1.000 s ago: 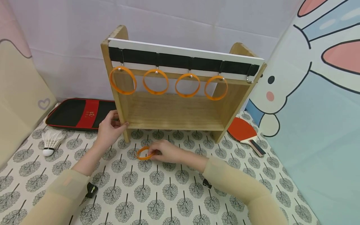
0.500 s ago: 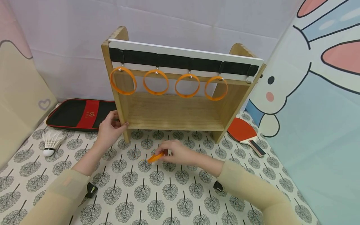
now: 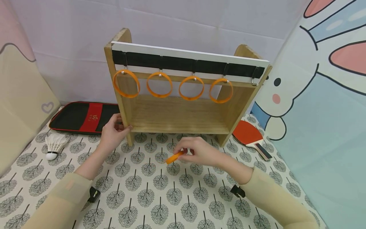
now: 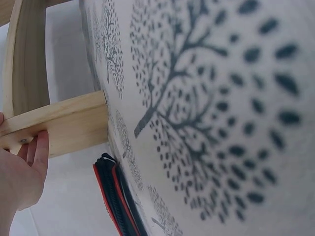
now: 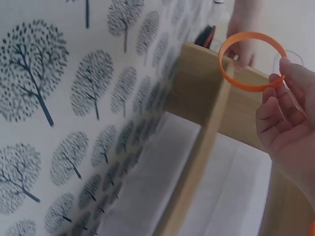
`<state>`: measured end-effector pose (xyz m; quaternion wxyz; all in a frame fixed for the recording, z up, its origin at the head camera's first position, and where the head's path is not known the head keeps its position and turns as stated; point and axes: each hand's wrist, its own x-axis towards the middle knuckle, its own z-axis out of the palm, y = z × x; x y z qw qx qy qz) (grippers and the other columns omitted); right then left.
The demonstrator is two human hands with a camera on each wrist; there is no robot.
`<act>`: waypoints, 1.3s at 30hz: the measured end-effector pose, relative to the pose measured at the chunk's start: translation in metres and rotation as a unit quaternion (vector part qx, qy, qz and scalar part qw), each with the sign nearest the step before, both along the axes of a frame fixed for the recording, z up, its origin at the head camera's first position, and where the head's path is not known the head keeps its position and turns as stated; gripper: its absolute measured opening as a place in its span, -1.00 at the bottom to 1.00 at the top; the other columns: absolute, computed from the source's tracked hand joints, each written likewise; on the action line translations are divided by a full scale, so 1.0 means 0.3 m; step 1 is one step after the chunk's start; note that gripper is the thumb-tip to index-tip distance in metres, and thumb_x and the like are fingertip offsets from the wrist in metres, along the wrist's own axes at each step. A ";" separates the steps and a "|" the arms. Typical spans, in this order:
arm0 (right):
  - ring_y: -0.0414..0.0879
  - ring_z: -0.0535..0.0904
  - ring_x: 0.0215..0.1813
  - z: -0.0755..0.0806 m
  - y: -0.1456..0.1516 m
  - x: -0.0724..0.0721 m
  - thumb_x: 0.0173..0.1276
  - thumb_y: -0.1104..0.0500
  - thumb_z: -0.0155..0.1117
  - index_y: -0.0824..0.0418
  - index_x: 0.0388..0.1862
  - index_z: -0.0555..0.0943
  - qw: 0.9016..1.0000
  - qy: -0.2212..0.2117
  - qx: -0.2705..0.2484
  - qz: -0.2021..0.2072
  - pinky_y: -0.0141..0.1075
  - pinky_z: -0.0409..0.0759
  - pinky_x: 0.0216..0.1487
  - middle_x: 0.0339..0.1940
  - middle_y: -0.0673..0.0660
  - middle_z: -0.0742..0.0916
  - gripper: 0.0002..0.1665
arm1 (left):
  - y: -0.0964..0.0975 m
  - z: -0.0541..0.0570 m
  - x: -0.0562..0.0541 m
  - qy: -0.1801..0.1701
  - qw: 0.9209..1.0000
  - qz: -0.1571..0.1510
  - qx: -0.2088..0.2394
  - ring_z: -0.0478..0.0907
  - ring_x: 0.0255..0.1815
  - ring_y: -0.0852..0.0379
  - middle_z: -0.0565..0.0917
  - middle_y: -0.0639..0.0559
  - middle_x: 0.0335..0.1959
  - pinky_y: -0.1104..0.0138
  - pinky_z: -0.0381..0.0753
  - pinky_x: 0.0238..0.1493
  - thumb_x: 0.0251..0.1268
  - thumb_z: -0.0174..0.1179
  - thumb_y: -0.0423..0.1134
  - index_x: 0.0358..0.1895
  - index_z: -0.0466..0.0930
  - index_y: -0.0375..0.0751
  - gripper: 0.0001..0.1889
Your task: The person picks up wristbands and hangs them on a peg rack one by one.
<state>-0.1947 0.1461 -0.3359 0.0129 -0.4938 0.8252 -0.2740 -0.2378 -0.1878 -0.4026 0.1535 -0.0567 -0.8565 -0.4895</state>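
Observation:
My right hand pinches an orange ring between thumb and fingers, held in front of the wooden shelf. Edge-on in the head view, this ring shows its full round shape in the right wrist view. My left hand grips the shelf's left side board low down, thumb at the front and fingers on the outer face, where the left wrist view shows its fingertips touching the wood. Along the shelf's black-and-white front rail, several orange rings hang from hooks. The rightmost hook is bare.
Behind my left hand lies a black case with a red band. A shuttlecock stands at the left. To the right of the shelf is a red table tennis bat. A tree-patterned cloth covers the table.
My right hand has lifted the orange ring off the cloth and moved it to the right, turning it edge-on to the head view. My left hand keeps its grip on the side board.

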 end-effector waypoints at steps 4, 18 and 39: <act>-0.36 0.42 -0.43 0.059 0.038 0.018 0.23 0.15 0.36 0.04 -0.18 0.66 1.000 0.023 -0.013 -0.002 -0.52 0.41 -0.55 -0.19 -0.13 0.67 -0.84 | 0.000 -0.001 0.001 0.003 1.000 0.000 -0.003 0.52 -0.23 0.29 0.53 -0.13 0.03 0.51 0.58 -0.38 0.26 0.21 -0.15 0.24 0.34 -0.11 -0.50; -0.30 0.46 -0.39 0.235 0.158 0.045 0.06 0.35 0.45 0.10 -0.17 0.66 0.991 0.087 -0.105 -0.013 -0.49 0.48 -0.46 -0.23 -0.04 0.69 -0.66 | -0.004 -0.011 0.002 0.003 1.000 -0.002 -0.005 0.54 -0.19 0.20 0.53 -0.12 0.03 0.48 0.59 -0.37 0.26 0.21 -0.13 0.24 0.33 -0.11 -0.50; -0.13 0.60 -0.23 0.444 0.318 0.030 0.17 0.30 0.38 0.54 -0.36 0.62 0.935 0.116 -0.335 -0.010 -0.50 0.57 -0.21 -0.30 0.15 0.72 -0.74 | -0.003 -0.007 -0.001 0.009 1.000 -0.002 -0.007 0.55 -0.20 0.21 0.53 -0.12 0.02 0.49 0.59 -0.38 0.26 0.21 -0.15 0.23 0.34 -0.12 -0.51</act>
